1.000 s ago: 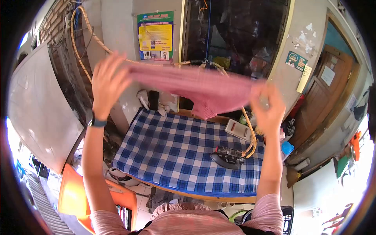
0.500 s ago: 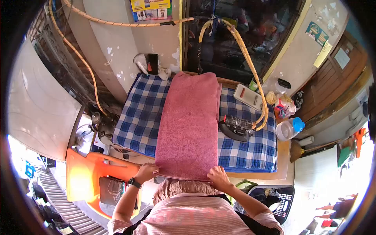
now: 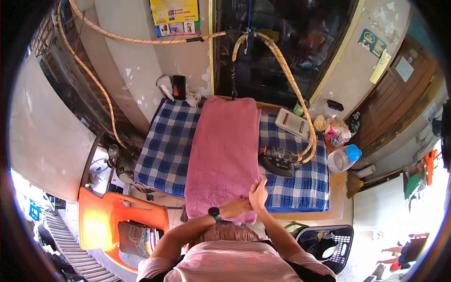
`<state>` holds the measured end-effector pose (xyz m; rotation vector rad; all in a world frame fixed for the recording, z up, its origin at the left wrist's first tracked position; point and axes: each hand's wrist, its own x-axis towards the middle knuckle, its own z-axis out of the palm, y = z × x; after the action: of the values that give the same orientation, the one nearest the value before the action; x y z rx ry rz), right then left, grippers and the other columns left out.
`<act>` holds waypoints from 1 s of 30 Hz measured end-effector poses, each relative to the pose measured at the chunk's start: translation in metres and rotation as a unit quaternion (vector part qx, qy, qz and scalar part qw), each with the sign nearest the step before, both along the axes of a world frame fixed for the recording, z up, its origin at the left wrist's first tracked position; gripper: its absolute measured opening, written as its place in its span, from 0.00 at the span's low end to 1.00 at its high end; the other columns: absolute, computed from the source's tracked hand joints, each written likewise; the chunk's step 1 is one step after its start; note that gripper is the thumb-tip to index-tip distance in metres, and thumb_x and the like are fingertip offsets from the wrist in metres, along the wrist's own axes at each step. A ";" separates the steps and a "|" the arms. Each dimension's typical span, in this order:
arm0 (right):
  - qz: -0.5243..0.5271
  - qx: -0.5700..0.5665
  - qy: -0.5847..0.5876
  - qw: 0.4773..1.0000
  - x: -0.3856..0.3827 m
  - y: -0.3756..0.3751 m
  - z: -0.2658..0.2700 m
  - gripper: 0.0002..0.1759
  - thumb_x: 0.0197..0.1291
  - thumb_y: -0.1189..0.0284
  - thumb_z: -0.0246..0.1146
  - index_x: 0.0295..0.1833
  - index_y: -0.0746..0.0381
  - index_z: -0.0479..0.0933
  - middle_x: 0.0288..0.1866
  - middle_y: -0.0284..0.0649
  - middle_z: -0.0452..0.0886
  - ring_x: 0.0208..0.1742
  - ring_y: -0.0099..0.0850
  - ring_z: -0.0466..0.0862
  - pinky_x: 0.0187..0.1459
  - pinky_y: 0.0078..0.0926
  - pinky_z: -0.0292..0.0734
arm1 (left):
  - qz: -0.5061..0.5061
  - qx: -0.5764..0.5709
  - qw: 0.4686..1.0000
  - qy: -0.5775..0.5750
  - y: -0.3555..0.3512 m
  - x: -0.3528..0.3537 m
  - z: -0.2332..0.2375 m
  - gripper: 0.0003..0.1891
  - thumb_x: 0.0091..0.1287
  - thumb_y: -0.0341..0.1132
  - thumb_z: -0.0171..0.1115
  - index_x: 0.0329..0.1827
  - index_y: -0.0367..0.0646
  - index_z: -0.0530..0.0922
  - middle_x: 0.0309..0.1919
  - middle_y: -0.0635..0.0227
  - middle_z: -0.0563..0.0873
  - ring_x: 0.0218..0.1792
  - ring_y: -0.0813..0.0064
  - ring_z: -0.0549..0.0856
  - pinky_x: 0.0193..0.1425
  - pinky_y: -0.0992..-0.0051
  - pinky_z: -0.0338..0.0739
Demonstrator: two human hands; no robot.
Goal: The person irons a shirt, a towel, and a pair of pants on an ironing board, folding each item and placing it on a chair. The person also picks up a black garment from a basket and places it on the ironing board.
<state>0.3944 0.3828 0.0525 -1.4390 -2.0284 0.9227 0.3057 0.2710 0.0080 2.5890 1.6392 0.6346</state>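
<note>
A folded pink towel [image 3: 221, 150] lies lengthwise on a blue-and-white checked cloth pad [image 3: 167, 141], its near end by my body. My left hand [image 3: 236, 207], with a dark watch on the wrist, lies flat over the towel's near part. Its fingers reach right and meet my right hand, which partly hides their tips. My right hand [image 3: 258, 195] is at the towel's right edge, fingers pointing away from me and slightly apart. A black clothes iron [image 3: 277, 163] rests on the pad just right of the towel.
A cord [image 3: 293, 77] loops down to the iron. Behind it lies a white tray [image 3: 292, 123]; a blue-lidded container [image 3: 338, 160] stands at the right. An orange chair [image 3: 96, 216] is at my left, a dark basket [image 3: 343, 235] at my right.
My left hand has let go of the towel's near left corner and crossed to the right. My right hand has moved from the near right corner up along the edge. The view has shifted slightly.
</note>
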 end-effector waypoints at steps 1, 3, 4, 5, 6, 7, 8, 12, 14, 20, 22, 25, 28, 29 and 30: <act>0.067 0.073 -0.048 0.994 0.012 0.004 -0.023 0.21 0.67 0.66 0.52 0.64 0.57 0.62 0.40 0.59 0.80 0.40 0.59 0.80 0.36 0.55 0.75 | -0.034 0.052 0.998 -0.008 0.004 0.007 -0.009 0.18 0.68 0.34 0.49 0.57 0.61 0.78 0.38 0.69 0.80 0.38 0.68 0.81 0.46 0.65 0.74; 0.166 0.143 -0.144 0.965 0.028 0.015 -0.037 0.23 0.65 0.68 0.54 0.65 0.58 0.66 0.46 0.53 0.76 0.51 0.51 0.76 0.46 0.48 0.74 | -0.011 -0.013 1.000 0.016 0.003 0.019 -0.004 0.17 0.68 0.34 0.49 0.57 0.61 0.78 0.37 0.70 0.80 0.38 0.68 0.81 0.46 0.63 0.73; 0.169 0.144 -0.147 0.964 0.033 0.026 -0.028 0.23 0.65 0.68 0.54 0.65 0.58 0.66 0.46 0.53 0.76 0.51 0.51 0.76 0.46 0.48 0.74 | 0.014 -0.080 0.996 0.044 0.003 0.023 0.001 0.16 0.68 0.35 0.49 0.56 0.61 0.79 0.36 0.70 0.80 0.38 0.69 0.81 0.46 0.62 0.73; 0.205 0.239 -0.134 0.940 0.035 0.041 -0.002 0.24 0.63 0.67 0.57 0.65 0.58 0.66 0.47 0.52 0.75 0.51 0.51 0.74 0.49 0.48 0.72 | 0.018 -0.080 0.996 0.040 0.004 0.026 0.003 0.16 0.68 0.35 0.49 0.56 0.61 0.79 0.36 0.70 0.80 0.38 0.69 0.81 0.46 0.62 0.73; 0.239 0.331 -0.119 0.905 0.034 0.058 0.027 0.26 0.61 0.66 0.59 0.65 0.59 0.67 0.48 0.52 0.74 0.52 0.50 0.72 0.53 0.47 0.70 | 0.041 -0.114 0.991 0.064 0.006 0.029 0.005 0.16 0.68 0.36 0.50 0.55 0.60 0.79 0.36 0.70 0.81 0.38 0.70 0.82 0.46 0.63 0.73; 0.208 0.380 -0.124 0.893 0.032 0.076 0.057 0.28 0.58 0.64 0.62 0.64 0.59 0.68 0.50 0.51 0.73 0.52 0.49 0.72 0.56 0.47 0.68 | 0.062 -0.148 0.983 0.088 0.006 0.032 0.007 0.15 0.68 0.36 0.51 0.55 0.59 0.79 0.36 0.70 0.83 0.38 0.71 0.83 0.46 0.63 0.73; 0.176 0.429 -0.128 0.877 0.029 0.100 0.080 0.31 0.55 0.62 0.65 0.64 0.59 0.69 0.51 0.51 0.72 0.53 0.49 0.71 0.58 0.47 0.66 | 0.065 -0.150 0.983 0.084 0.005 0.035 0.008 0.15 0.68 0.36 0.51 0.55 0.59 0.79 0.36 0.70 0.83 0.38 0.71 0.83 0.46 0.63 0.73; 0.392 0.235 -0.258 0.851 0.031 0.224 0.092 0.38 0.46 0.55 0.71 0.61 0.63 0.73 0.52 0.49 0.74 0.57 0.48 0.73 0.59 0.41 0.70 | -0.041 -0.164 0.986 0.005 0.003 0.041 -0.014 0.13 0.67 0.39 0.55 0.54 0.56 0.79 0.36 0.68 0.84 0.35 0.67 0.84 0.44 0.63 0.74; 0.442 0.278 -0.221 0.824 0.025 0.239 0.094 0.34 0.48 0.55 0.70 0.58 0.64 0.76 0.46 0.48 0.79 0.52 0.47 0.78 0.55 0.40 0.75 | -0.055 -0.194 0.976 -0.077 -0.008 0.035 -0.019 0.17 0.67 0.41 0.57 0.59 0.57 0.77 0.34 0.66 0.84 0.36 0.67 0.85 0.42 0.64 0.75; 0.347 -0.245 -0.098 0.900 0.007 0.281 0.060 0.17 0.52 0.68 0.68 0.44 0.67 0.77 0.29 0.43 0.84 0.28 0.32 0.85 0.34 0.28 0.81 | 0.288 -0.223 0.853 -0.373 -0.052 -0.001 0.038 0.22 0.70 0.43 0.56 0.67 0.51 0.70 0.43 0.59 0.82 0.47 0.55 0.79 0.58 0.56 0.69; 0.249 -0.279 -0.078 0.924 -0.008 0.287 0.060 0.14 0.51 0.73 0.67 0.41 0.67 0.75 0.26 0.39 0.82 0.23 0.26 0.81 0.25 0.24 0.78 | 0.491 0.001 0.844 -0.217 -0.071 -0.028 0.030 0.23 0.71 0.45 0.55 0.64 0.44 0.70 0.51 0.54 0.79 0.53 0.49 0.75 0.61 0.53 0.66; 0.117 -0.170 -0.115 0.972 -0.040 0.248 0.061 0.21 0.48 0.68 0.68 0.45 0.68 0.74 0.24 0.41 0.82 0.20 0.28 0.82 0.24 0.28 0.79 | 0.683 0.052 0.708 -0.172 -0.094 -0.080 0.022 0.28 0.67 0.50 0.59 0.59 0.36 0.71 0.53 0.45 0.75 0.55 0.44 0.71 0.59 0.52 0.65; 0.226 -0.174 -0.145 0.948 -0.057 0.177 0.132 0.39 0.45 0.61 0.69 0.62 0.70 0.71 0.26 0.43 0.84 0.22 0.31 0.85 0.28 0.29 0.81 | 0.673 -0.157 0.683 -0.238 -0.129 -0.104 -0.001 0.32 0.59 0.57 0.68 0.49 0.34 0.72 0.40 0.51 0.82 0.45 0.50 0.80 0.53 0.55 0.71; 0.277 -0.171 -0.133 0.936 -0.068 0.145 0.169 0.38 0.44 0.60 0.69 0.62 0.66 0.73 0.29 0.44 0.85 0.22 0.29 0.85 0.29 0.28 0.81 | 0.664 -0.164 0.688 -0.240 -0.139 -0.110 -0.005 0.32 0.59 0.57 0.68 0.49 0.34 0.72 0.40 0.51 0.82 0.45 0.50 0.80 0.53 0.55 0.71; 0.371 -0.149 -0.163 0.902 -0.072 0.144 0.132 0.36 0.42 0.57 0.69 0.59 0.61 0.77 0.34 0.48 0.86 0.28 0.35 0.87 0.34 0.34 0.83 | 0.612 -0.177 0.675 -0.371 -0.145 -0.118 -0.009 0.31 0.58 0.55 0.70 0.47 0.34 0.73 0.36 0.53 0.83 0.40 0.55 0.82 0.47 0.58 0.74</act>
<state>0.3221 0.5265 0.1845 -0.9819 -2.8797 1.4139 0.1877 0.1256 -0.0006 0.4467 2.4707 0.9825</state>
